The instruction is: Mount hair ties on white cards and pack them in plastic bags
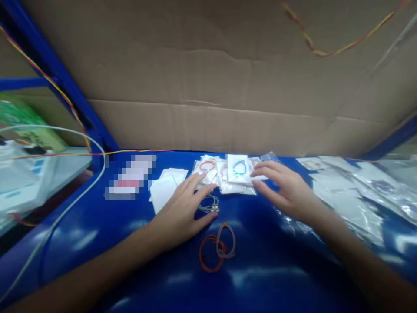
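Both hands, left (182, 213) and right (286, 189), lie open, fingers spread, on small clear bracelet packets (236, 174), holding nothing

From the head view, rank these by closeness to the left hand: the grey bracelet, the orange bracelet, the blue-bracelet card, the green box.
1. Grey bracelet: right beside the left hand, by its fingers.
2. Orange bracelet: just below and right of the hand.
3. Blue-bracelet card: up and right, next to the right hand.
4. Green box: far left, on the side shelf.
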Tool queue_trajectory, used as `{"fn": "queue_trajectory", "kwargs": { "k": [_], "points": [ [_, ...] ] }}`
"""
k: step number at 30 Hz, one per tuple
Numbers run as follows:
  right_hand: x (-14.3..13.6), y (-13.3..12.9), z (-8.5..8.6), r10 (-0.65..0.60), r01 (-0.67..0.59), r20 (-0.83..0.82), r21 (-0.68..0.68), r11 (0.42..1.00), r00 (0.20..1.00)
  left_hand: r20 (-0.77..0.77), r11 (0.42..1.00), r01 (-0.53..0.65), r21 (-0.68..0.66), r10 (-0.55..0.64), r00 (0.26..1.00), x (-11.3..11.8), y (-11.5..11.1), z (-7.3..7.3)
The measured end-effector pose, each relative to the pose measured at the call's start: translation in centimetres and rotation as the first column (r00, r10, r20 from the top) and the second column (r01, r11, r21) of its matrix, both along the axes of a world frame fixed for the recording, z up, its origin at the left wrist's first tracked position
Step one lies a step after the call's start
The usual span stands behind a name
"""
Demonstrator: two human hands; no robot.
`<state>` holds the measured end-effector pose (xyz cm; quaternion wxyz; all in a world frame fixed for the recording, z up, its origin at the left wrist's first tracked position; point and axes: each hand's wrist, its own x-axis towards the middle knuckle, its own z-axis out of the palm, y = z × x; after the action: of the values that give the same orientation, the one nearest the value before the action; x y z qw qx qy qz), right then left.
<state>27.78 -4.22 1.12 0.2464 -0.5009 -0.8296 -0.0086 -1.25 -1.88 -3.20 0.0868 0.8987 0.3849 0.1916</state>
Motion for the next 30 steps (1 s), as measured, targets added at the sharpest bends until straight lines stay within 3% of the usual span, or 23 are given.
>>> {"fn": "queue_trajectory", "kwargs": {
  "k": [3, 8, 11, 17, 20, 23, 27, 30],
  "points": [
    [2.0, -0.1, 1.9, -0.174, 0.176, 0.030, -0.175, 0.969, 0.984, 0.064, 1.000, 0.028, 0.000, -0.028, 0.998, 0.2, -0.3, 0.4],
    [4.5, 0.1, 2.7, -0.145, 0.230, 0.197, -0.535, 0.813, 0.970, 0.093, 0.999, 0.051, -0.013, -0.049, 0.994, 0.4, -0.6, 0.6],
    [5.4, 0.3, 2.1, -0.156, 0.266, 0.231, -0.598, 0.756, 0.960, 0.108, 0.997, 0.066, -0.027, -0.063, 0.992, 0.5, -0.6, 0.6],
    [5.5, 0.6, 1.2, -0.144, 0.228, 0.180, -0.655, 0.720, 0.973, 0.101, 0.997, 0.067, -0.045, -0.062, 0.993, 0.6, -0.7, 0.8],
    [5.1, 0.9, 1.4, -0.095, 0.227, 0.233, -0.647, 0.728, 0.968, 0.093, 0.997, 0.059, -0.054, -0.054, 0.994, 0.6, -0.7, 0.9],
    [4.9, 1.0, 1.8, -0.067, 0.181, 0.206, -0.605, 0.776, 0.976, 0.097, 0.996, 0.059, -0.064, -0.052, 0.994, 0.6, -0.8, 0.9],
    [5.0, 0.6, 2.5, -0.097, 0.092, 0.012, -0.443, 0.892, 0.995, 0.094, 0.997, 0.063, -0.051, -0.058, 0.994, 0.5, -0.7, 0.8],
    [5.0, 0.3, 2.8, -0.132, 0.074, -0.139, -0.362, 0.929, 0.981, 0.097, 0.996, 0.062, -0.061, -0.056, 0.994, 0.6, -0.7, 0.8]
  ]
}}
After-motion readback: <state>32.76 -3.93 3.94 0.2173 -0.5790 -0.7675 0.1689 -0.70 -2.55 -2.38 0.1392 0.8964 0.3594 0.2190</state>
